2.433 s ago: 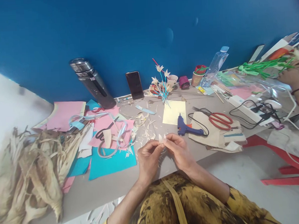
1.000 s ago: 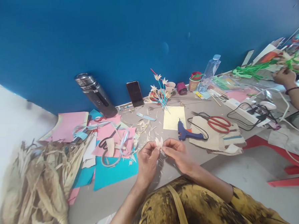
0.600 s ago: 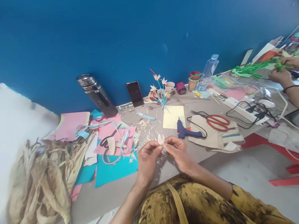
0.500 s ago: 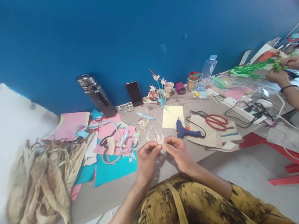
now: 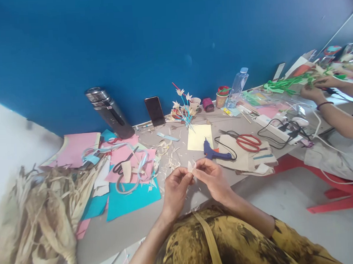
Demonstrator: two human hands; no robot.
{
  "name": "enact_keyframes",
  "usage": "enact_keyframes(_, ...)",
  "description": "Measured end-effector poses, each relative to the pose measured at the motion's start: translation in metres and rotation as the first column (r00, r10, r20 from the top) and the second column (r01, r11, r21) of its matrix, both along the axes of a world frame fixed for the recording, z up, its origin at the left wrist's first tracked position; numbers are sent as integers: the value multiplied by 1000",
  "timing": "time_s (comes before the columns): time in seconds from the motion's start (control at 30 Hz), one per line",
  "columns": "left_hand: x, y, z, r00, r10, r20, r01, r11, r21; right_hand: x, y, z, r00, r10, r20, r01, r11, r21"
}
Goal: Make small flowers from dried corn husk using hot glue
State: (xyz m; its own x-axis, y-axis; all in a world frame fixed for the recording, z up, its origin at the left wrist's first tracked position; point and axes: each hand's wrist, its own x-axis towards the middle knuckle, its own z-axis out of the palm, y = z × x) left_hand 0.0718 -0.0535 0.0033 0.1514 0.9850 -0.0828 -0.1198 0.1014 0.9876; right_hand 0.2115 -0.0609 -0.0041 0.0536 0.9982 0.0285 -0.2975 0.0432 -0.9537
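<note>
Blue wall backing a cluttered table (image 5: 180,204).
Left hand (image 5: 175,189) and right hand (image 5: 213,179) are pinching a small husk piece (image 5: 191,166), half hidden by fingertips; glue gun (image 5: 214,153) lying just above.

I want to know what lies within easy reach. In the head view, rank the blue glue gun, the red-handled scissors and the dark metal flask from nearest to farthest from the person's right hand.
1. Blue glue gun, just beyond the right hand.
2. Red-handled scissors, farther right on the cloth.
3. Dark metal flask, far left by the wall.

Craft workshop: glue gun (image 5: 214,154), scissors (image 5: 248,141), coloured paper (image 5: 129,195), dried husks (image 5: 36,222) on table (image 5: 122,233).
</note>
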Motion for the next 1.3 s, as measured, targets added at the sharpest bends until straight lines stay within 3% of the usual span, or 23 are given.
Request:
enact_keyframes(0.2,7,12,-2,993,-46,107,50,998,-35,11,4,6,998,8,66,-14,996,84)
enact_keyframes(0.53,4,15,5,999,-41,-9,40,999,-7,33,17,1,933,-13,359,-18,996,83)
enact_keyframes(0.6,2,16,6,1000,-10,-15,10,999,-33,45,25,-2,822,-109,559,32,989,145)
enact_keyframes(0.63,1,17,6,1000,9,-19,-10,999,-45,53,30,-3,711,-178,680,59,979,195)
enact_keyframes(0.73,-1,18,6,998,56,-22,-58,996,-70,78,43,-6,245,-275,930,23,960,278)
enact_keyframes(0.8,-3,20,5,998,68,-17,-69,995,-78,93,47,-7,32,-197,980,-52,979,199)
enact_keyframes(0.87,-3,21,5,997,68,-22,-70,994,-81,105,49,-7,-70,-106,992,-135,986,96)
enact_keyframes(0.93,-3,21,5,997,66,-32,-68,995,-78,113,49,-6,-105,-61,993,-201,979,39)
enact_keyframes(1.0,-2,21,5,997,65,-37,-68,995,-73,117,48,-5,-91,-72,993,-219,974,51)
enact_keyframes(1.07,-1,21,6,997,63,-37,-66,995,-73,115,47,-3,1,-146,989,-193,971,143)
enact_keyframes(1.1,1,21,6,998,58,-40,-61,995,-74,112,46,-1,87,-195,977,-179,962,208)
enact_keyframes(1.17,4,20,7,998,47,-47,-51,996,-71,100,43,2,333,-230,915,-153,944,292)
enact_keyframes(1.23,7,19,7,998,39,-53,-43,997,-69,84,40,6,589,-92,803,-167,958,232)
enact_keyframes(1.3,10,19,7,998,34,-54,-38,997,-73,67,36,8,743,116,659,-246,964,107)
